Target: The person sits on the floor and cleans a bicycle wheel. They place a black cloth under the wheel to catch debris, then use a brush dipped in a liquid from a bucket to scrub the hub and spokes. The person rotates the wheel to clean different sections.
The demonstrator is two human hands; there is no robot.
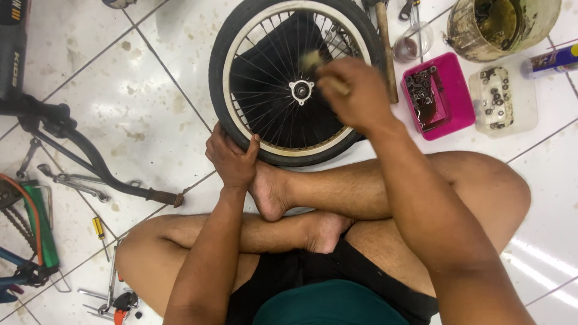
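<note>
On the white tiled floor, seen from the head camera, a small bicycle wheel with a black tyre and pale rim lies flat just in front of the person's crossed bare legs. The left hand rests on the near edge of the tyre, wrist bent back, thumb and fingers spread apart and pressed onto the rubber, the forearm running straight up from the lap. The right hand hovers over the spokes just right of the hub, knuckles up, its fingers curled tight around the wooden handle of a small brush whose blurred pale bristles point toward the far rim; the forearm crosses the right knee. As a judgement, the light one-handed hold could let the wheel slide or turn on the slick tile under a brushing stroke. The bristles could also catch in the spokes, or the elbow could swing toward the pink tray of small parts and the clear tub of bearings near the wheel, scattering them.
</note>
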